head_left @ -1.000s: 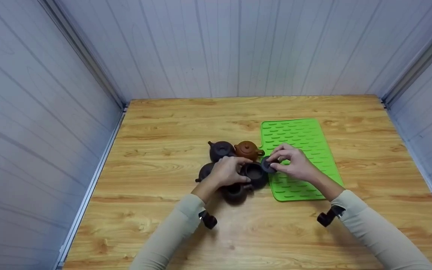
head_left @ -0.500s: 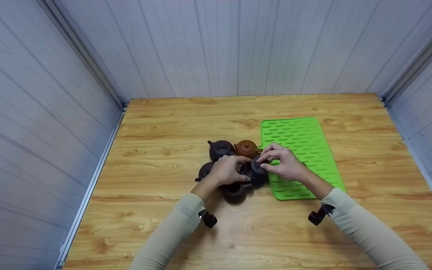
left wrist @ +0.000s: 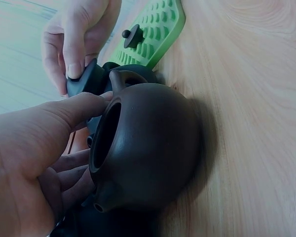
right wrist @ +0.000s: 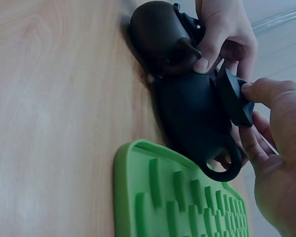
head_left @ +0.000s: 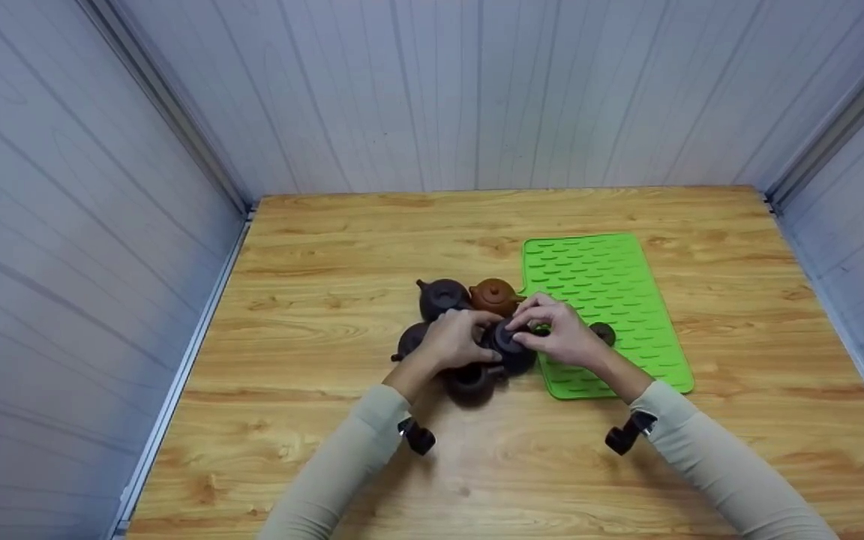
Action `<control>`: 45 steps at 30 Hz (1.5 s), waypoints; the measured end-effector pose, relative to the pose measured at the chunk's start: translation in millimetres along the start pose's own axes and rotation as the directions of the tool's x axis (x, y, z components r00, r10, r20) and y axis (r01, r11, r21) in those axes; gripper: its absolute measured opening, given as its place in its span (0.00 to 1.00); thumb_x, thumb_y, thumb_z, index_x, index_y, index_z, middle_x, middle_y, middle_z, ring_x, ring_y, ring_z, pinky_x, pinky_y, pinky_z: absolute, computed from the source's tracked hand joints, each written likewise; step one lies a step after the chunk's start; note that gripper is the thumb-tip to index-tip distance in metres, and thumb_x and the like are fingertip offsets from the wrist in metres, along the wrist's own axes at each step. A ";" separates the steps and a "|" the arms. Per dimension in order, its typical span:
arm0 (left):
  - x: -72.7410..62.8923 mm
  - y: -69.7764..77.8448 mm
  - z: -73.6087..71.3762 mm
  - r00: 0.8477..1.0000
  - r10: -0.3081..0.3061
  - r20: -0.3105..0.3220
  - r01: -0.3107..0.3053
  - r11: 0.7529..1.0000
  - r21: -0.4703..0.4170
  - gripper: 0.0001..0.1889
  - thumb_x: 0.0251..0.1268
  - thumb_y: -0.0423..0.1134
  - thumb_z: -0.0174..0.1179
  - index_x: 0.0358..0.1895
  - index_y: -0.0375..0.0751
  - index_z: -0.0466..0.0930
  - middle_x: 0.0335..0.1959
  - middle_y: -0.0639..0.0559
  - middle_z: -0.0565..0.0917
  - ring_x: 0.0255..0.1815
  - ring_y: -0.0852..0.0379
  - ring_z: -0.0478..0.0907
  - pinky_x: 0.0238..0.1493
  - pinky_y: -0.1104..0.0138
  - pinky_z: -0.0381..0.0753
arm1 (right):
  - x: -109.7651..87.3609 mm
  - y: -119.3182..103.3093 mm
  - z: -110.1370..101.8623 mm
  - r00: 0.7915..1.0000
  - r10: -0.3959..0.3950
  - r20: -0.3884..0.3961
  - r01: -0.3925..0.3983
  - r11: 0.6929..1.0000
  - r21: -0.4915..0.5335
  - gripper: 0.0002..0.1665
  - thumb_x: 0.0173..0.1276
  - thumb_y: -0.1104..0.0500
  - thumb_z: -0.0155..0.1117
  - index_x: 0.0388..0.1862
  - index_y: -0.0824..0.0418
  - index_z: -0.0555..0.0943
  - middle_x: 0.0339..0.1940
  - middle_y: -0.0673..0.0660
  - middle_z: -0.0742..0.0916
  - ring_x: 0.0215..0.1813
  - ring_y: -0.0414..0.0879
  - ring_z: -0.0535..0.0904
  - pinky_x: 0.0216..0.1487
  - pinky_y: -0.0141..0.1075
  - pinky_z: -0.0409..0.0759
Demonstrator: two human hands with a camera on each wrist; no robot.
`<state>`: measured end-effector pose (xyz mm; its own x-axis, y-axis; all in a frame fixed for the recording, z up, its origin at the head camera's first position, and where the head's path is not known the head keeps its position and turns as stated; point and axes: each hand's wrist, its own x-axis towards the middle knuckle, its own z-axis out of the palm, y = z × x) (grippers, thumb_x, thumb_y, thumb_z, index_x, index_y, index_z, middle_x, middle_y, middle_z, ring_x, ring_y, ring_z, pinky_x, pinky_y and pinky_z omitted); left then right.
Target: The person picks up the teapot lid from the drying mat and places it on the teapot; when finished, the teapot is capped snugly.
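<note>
My right hand [head_left: 559, 334] pinches a black lid [right wrist: 233, 98] between thumb and fingers. The lid is at the mouth of a black teapot [right wrist: 192, 106], a little tilted against the rim in the right wrist view. My left hand [head_left: 456, 341] grips this teapot with the thumb on the near side; its other fingers are partly hidden. Close under the left hand stands a dark brown teapot [left wrist: 153, 143] without a lid, its mouth uncovered. A small brown lid with a round knob [left wrist: 133, 37] lies on the green mat [head_left: 589, 274], right of the right hand.
Behind the hands stand a dark lidded teapot [head_left: 441, 300] and an orange-brown one [head_left: 493, 295]. Another dark teapot [head_left: 409, 341] sits left of the left hand, partly covered by it. All crowd together at the mat's left edge on the wooden table [head_left: 312, 300].
My right hand has carried the black lid leftward from beside the black teapot onto its mouth. The small brown lid on the mat has come into sight. My left hand stays in place.
</note>
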<state>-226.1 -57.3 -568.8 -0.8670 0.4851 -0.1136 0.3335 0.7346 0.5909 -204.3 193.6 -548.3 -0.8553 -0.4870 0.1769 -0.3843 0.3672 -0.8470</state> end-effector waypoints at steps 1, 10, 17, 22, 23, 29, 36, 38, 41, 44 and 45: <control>-0.8 0.9 -0.8 1.000 0.002 -0.002 -0.002 1.000 -0.006 0.35 0.60 0.55 0.85 0.72 0.62 0.88 0.58 0.53 0.96 0.52 0.56 0.90 0.59 0.55 0.88 | 0.0 0.6 1.0 1.000 0.002 0.001 -0.002 1.000 0.003 0.09 0.74 0.66 0.79 0.49 0.57 0.97 0.56 0.62 0.89 0.58 0.41 0.82 0.57 0.34 0.84; -1.3 -0.4 2.4 0.999 0.028 -0.033 -0.027 0.999 0.026 0.33 0.61 0.54 0.85 0.71 0.62 0.88 0.59 0.54 0.96 0.58 0.54 0.92 0.58 0.55 0.89 | -0.2 6.0 7.3 1.000 0.005 -0.019 -0.005 1.000 0.026 0.09 0.73 0.67 0.80 0.49 0.59 0.97 0.55 0.63 0.89 0.56 0.40 0.82 0.54 0.35 0.84; -4.9 6.3 -3.0 0.999 0.032 -0.028 -0.032 0.999 0.004 0.32 0.62 0.51 0.85 0.70 0.56 0.89 0.60 0.50 0.96 0.61 0.51 0.92 0.61 0.53 0.90 | -0.5 10.3 10.7 1.000 0.006 -0.027 -0.005 1.000 0.024 0.08 0.73 0.66 0.80 0.49 0.59 0.96 0.56 0.64 0.90 0.60 0.45 0.83 0.60 0.30 0.81; -3.6 1.9 1.2 0.998 0.040 -0.040 -0.040 0.999 -0.001 0.32 0.61 0.52 0.85 0.69 0.57 0.89 0.60 0.52 0.96 0.62 0.52 0.92 0.61 0.55 0.90 | -0.5 11.9 11.5 1.000 0.009 -0.019 -0.009 1.000 0.026 0.08 0.73 0.66 0.80 0.49 0.59 0.96 0.56 0.63 0.90 0.61 0.46 0.83 0.61 0.30 0.81; -6.0 5.6 -2.2 0.999 0.034 -0.030 -0.035 0.999 -0.008 0.32 0.61 0.53 0.85 0.70 0.57 0.89 0.61 0.52 0.96 0.64 0.52 0.92 0.63 0.54 0.89 | -0.6 11.7 11.3 1.000 0.012 -0.018 -0.011 1.000 0.026 0.09 0.73 0.66 0.80 0.49 0.59 0.96 0.56 0.63 0.90 0.61 0.46 0.83 0.61 0.30 0.81; -9.6 12.2 -7.8 0.999 0.035 -0.024 -0.035 0.999 -0.004 0.30 0.64 0.50 0.84 0.70 0.53 0.89 0.61 0.49 0.95 0.64 0.49 0.92 0.64 0.53 0.89 | 0.0 11.6 11.2 1.000 0.013 -0.012 -0.013 1.000 0.025 0.09 0.73 0.65 0.80 0.49 0.58 0.96 0.56 0.63 0.90 0.61 0.47 0.83 0.62 0.31 0.81; -13.0 13.6 -4.8 0.999 0.006 -0.039 -0.007 1.000 -0.017 0.33 0.64 0.50 0.84 0.72 0.50 0.88 0.64 0.48 0.94 0.65 0.47 0.92 0.68 0.50 0.89 | 0.0 9.5 11.1 1.000 0.027 0.000 -0.027 0.999 0.025 0.08 0.74 0.64 0.80 0.50 0.57 0.96 0.57 0.62 0.90 0.62 0.48 0.83 0.63 0.33 0.81; -20.4 22.2 -11.5 0.999 -0.009 -0.036 0.007 0.998 -0.068 0.32 0.64 0.46 0.84 0.72 0.48 0.88 0.65 0.46 0.93 0.65 0.46 0.93 0.70 0.48 0.88 | 0.2 10.0 11.2 1.000 0.027 0.002 -0.027 0.999 0.025 0.08 0.75 0.64 0.79 0.50 0.57 0.96 0.57 0.62 0.90 0.62 0.47 0.83 0.63 0.33 0.81; -30.4 31.1 -19.9 0.999 -0.009 -0.049 0.003 0.993 -0.118 0.30 0.66 0.43 0.82 0.71 0.44 0.87 0.66 0.44 0.93 0.65 0.47 0.93 0.70 0.49 0.89 | 0.4 10.0 11.0 1.000 0.029 0.003 -0.029 0.999 0.030 0.08 0.75 0.64 0.79 0.50 0.57 0.96 0.57 0.62 0.90 0.61 0.46 0.84 0.62 0.32 0.82; -36.3 32.4 -23.8 0.998 -0.016 -0.060 0.007 0.989 -0.148 0.29 0.68 0.43 0.80 0.71 0.45 0.87 0.68 0.44 0.92 0.63 0.46 0.94 0.66 0.49 0.91 | 0.4 10.1 10.4 1.000 0.029 0.000 -0.029 0.999 0.029 0.08 0.75 0.63 0.79 0.50 0.57 0.96 0.57 0.62 0.90 0.61 0.46 0.84 0.62 0.33 0.82; -38.2 32.4 -24.7 0.997 -0.016 -0.070 0.006 0.989 -0.150 0.28 0.69 0.43 0.80 0.71 0.45 0.87 0.68 0.44 0.92 0.62 0.46 0.94 0.65 0.49 0.91 | 0.3 9.7 10.1 0.999 0.032 0.000 -0.032 0.999 0.027 0.08 0.75 0.63 0.79 0.50 0.57 0.96 0.57 0.62 0.90 0.61 0.46 0.84 0.63 0.33 0.83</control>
<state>-191.3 -63.7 -525.5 -0.8961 0.4387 -0.0670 0.2695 0.6579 0.7032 -204.8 189.0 -561.5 -0.8672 -0.4748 0.1502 -0.3476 0.3610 -0.8654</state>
